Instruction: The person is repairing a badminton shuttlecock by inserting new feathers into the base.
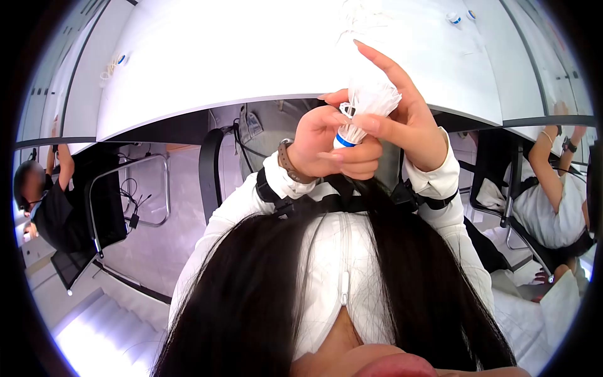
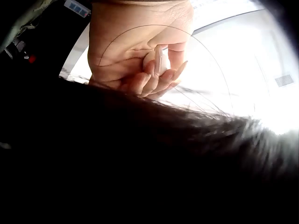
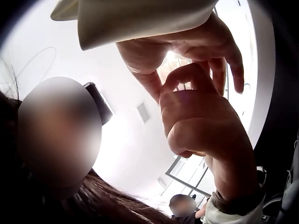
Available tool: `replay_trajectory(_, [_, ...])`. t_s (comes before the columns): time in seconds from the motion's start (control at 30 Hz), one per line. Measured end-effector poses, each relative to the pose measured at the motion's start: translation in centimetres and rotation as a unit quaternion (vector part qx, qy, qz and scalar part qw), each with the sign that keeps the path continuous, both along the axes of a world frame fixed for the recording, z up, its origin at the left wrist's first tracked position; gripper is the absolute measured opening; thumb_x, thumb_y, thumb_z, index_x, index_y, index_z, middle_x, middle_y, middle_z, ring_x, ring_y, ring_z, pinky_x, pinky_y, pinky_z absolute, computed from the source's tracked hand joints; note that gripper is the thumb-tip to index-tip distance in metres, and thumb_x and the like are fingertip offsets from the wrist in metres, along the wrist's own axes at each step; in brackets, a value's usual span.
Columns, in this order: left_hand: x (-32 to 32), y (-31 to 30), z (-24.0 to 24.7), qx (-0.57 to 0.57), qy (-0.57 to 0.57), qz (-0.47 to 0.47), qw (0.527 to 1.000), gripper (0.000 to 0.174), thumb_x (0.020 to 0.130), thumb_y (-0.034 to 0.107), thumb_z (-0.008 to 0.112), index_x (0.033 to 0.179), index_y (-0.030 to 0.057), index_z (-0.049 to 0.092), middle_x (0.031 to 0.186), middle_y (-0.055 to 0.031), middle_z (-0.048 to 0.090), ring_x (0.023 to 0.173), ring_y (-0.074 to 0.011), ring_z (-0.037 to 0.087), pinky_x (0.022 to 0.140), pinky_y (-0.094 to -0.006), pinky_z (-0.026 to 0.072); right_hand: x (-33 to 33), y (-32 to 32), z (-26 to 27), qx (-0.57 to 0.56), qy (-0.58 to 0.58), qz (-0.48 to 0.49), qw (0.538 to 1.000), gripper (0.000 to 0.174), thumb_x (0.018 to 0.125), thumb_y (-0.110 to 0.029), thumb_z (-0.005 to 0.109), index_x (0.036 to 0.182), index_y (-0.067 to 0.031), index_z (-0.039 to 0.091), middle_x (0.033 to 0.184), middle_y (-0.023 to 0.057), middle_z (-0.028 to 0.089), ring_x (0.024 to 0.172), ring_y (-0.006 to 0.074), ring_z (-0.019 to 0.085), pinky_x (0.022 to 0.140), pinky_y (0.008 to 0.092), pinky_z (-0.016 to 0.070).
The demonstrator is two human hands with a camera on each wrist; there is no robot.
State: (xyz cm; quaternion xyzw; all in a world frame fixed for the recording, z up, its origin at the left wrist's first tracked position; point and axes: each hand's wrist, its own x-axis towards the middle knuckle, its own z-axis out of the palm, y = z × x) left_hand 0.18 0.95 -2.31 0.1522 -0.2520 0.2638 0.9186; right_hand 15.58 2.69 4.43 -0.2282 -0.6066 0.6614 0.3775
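A white shuttlecock (image 1: 377,97) with a blue-banded base is held between both hands, above the lap and in front of the table edge. Its pale shafts bunch together toward the base, and a small white loop (image 1: 347,110) stands out at its side. My left hand (image 1: 320,147) grips the base with curled fingers; in the left wrist view the rounded white base (image 2: 150,60) shows partly behind them. My right hand (image 1: 408,119) pinches the feathers, its thumb lying across them and one finger stretched upward. In the right wrist view the hands overlap and mostly hide the shuttlecock.
The white table (image 1: 232,56) spreads ahead. Loose white strips (image 1: 364,19) lie at its far middle. A blue-banded piece with pale strands (image 1: 116,65) lies left, and a small blue-and-white piece (image 1: 453,19) far right. People sit at both sides; a chair frame (image 1: 129,188) stands left.
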Motion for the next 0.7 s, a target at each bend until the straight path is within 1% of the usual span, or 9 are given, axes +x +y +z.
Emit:
replay_trajectory(0.07, [0.1, 0.1, -0.1, -0.001, -0.001, 0.000, 1.000, 0.036, 0.095, 0.034, 0.039, 0.112, 0.0049, 0.052, 0.061, 0.0036, 0.046, 0.052, -0.0070, 0.035, 0.051, -0.0228, 0.0288, 0.1, -0.1, 0.1, -0.004, -0.013, -0.018, 1.000, 0.074, 0.090, -0.009, 0.066, 0.151, -0.0062, 0.025, 0.116, 0.0176, 0.066, 0.107, 0.0237, 0.064, 0.093, 0.0346, 0.0507])
replay_trajectory(0.17, [-0.1, 0.1, -0.1, 0.013, 0.031, 0.020, 0.999, 0.037, 0.095, 0.036, 0.040, 0.112, 0.0044, 0.052, 0.061, 0.0041, 0.046, 0.052, -0.0069, 0.035, 0.051, -0.0226, 0.0286, -0.1, -0.2, 0.9, -0.053, 0.000, -0.019, 0.998, 0.071, 0.091, -0.013, 0.064, 0.150, -0.0058, 0.027, 0.114, 0.0182, 0.066, 0.106, 0.0241, 0.064, 0.095, 0.0350, 0.0495])
replay_trajectory(0.23, [-0.2, 0.1, 0.4, 0.014, 0.049, 0.023, 0.998, 0.038, 0.095, 0.036, 0.040, 0.112, 0.0040, 0.051, 0.061, 0.0042, 0.046, 0.052, -0.0069, 0.035, 0.051, -0.0224, 0.0284, 0.3, 0.2, 1.2, -0.062, -0.003, -0.019, 0.998, 0.070, 0.090, -0.015, 0.063, 0.150, -0.0053, 0.028, 0.114, 0.0177, 0.066, 0.107, 0.0240, 0.063, 0.096, 0.0351, 0.0486])
replay_trajectory(0.37, [-0.1, 0.0, 0.4, 0.015, 0.041, 0.014, 0.999, 0.038, 0.094, 0.035, 0.039, 0.111, 0.0047, 0.053, 0.062, 0.0049, 0.046, 0.052, -0.0070, 0.034, 0.051, -0.0224, 0.0280, 0.6, 0.4, 0.7, -0.035, 0.004, 0.013, 0.999, 0.069, 0.087, -0.016, 0.063, 0.148, -0.0047, 0.032, 0.120, 0.0175, 0.063, 0.112, 0.0237, 0.060, 0.100, 0.0362, 0.0450])
replay_trajectory(0.47, [0.1, 0.0, -0.1, 0.012, 0.023, 0.010, 1.000, 0.037, 0.093, 0.035, 0.037, 0.109, 0.0064, 0.056, 0.062, 0.0056, 0.045, 0.053, -0.0073, 0.033, 0.052, -0.0228, 0.0277, 0.3, 0.5, -0.2, 0.087, 0.013, -0.027, 0.996, 0.065, 0.086, -0.014, 0.064, 0.144, -0.0051, 0.038, 0.130, 0.0163, 0.058, 0.117, 0.0240, 0.057, 0.103, 0.0370, 0.0426])
replay_trajectory(0.57, [0.0, -0.2, 0.1, 0.007, 0.039, 0.011, 0.999, 0.037, 0.093, 0.034, 0.036, 0.107, 0.0080, 0.058, 0.061, 0.0064, 0.045, 0.053, -0.0075, 0.032, 0.053, -0.0234, 0.0274, 0.5, 1.0, 0.2, 0.199, -0.043, -0.052, 0.978, 0.055, 0.086, -0.011, 0.065, 0.138, -0.0054, 0.047, 0.136, 0.0150, 0.053, 0.120, 0.0246, 0.055, 0.105, 0.0385, 0.0409])
replay_trajectory(0.7, [0.0, -0.2, 0.2, 0.014, 0.039, 0.011, 0.999, 0.036, 0.093, 0.035, 0.038, 0.106, 0.0076, 0.057, 0.060, 0.0063, 0.044, 0.053, -0.0075, 0.032, 0.053, -0.0239, 0.0270, 0.3, 0.5, 0.4, 0.230, -0.060, -0.089, 0.967, 0.041, 0.085, -0.008, 0.065, 0.125, -0.0065, 0.058, 0.133, 0.0129, 0.056, 0.121, 0.0249, 0.055, 0.105, 0.0393, 0.0404])
